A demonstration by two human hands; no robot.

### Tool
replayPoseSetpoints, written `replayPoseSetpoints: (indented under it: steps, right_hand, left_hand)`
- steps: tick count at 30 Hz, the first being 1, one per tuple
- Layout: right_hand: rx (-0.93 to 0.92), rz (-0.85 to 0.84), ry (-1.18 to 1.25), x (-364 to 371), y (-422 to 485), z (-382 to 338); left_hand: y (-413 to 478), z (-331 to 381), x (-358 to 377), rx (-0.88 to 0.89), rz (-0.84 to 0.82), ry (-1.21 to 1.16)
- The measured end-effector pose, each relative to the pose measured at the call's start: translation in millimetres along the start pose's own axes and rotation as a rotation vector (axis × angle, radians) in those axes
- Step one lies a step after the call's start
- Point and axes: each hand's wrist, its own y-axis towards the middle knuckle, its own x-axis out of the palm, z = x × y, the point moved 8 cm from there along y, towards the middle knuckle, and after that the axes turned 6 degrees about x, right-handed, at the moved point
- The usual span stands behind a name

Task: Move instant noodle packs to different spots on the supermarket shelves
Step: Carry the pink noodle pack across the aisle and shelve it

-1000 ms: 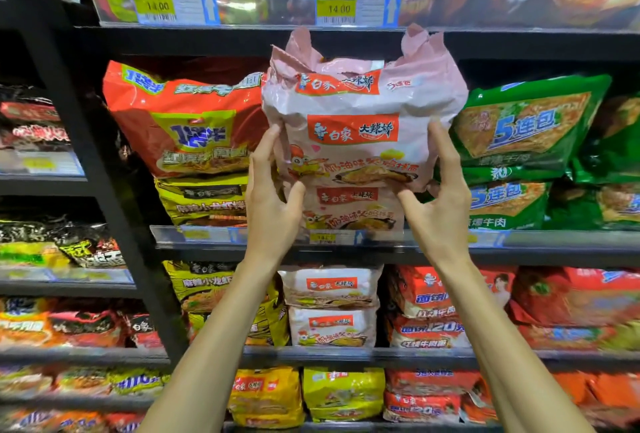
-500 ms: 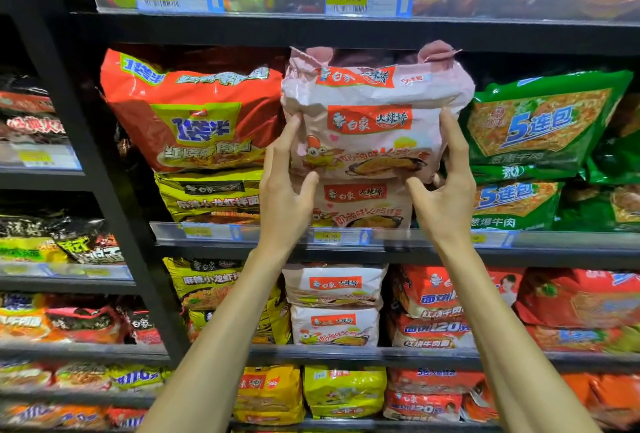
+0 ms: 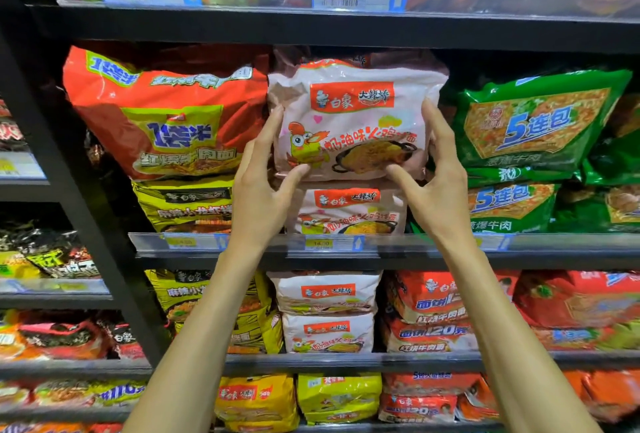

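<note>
The left hand (image 3: 263, 186) is spread wide, its straight fingers laid along the left edge of the pink noodle pack (image 3: 353, 120) and its thumb touching the lower left corner. The right hand (image 3: 436, 183) mirrors it, with fingers straight up the right edge and the thumb pressing the lower front. Neither hand curls round the pack, which is steadied between them. The pack stands upright on a second pink pack (image 3: 349, 210) directly below it and appears almost seated in its slot. The step in hand is judged to be the final seating: press evenly with both thumbs low on the front so the top does not tip forward, then draw the hands straight back toward the aisle rather than sideways. Left of the pack, and touching it, leans an orange-red pack (image 3: 166, 110). To the right a green pack (image 3: 533, 120) sits just beside it, and the right fingers fill the narrow gap between them. Directly above, the dark upper shelf (image 3: 242, 25) lies close over the pack's crumpled top seam, leaving little headroom. Below and in front, a clear rail (image 3: 433, 242) forms a lip across the shelf front. The only open room around the pack is forward, toward the aisle.
</note>
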Motion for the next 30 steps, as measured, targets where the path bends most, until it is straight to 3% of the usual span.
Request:
replayPoseSetpoints:
  steps: [4,12,30]
  right_hand:
    - [0.057,-0.093,0.042,-1.2,8.0,10.7]
    - [0.061,-0.106,-0.029,-1.0,7.0,10.4]
    - [0.052,-0.247,-0.553,-23.6,-10.8,-31.8]
  left_hand:
    - [3.9,-0.5,-2.5,-0.011,-0.034,0.004]
    - [2.6,-1.0,0.1,-0.028,-0.051,0.038]
    - [-15.8,23.2,-17.7,-0.077,-0.186,0.065]
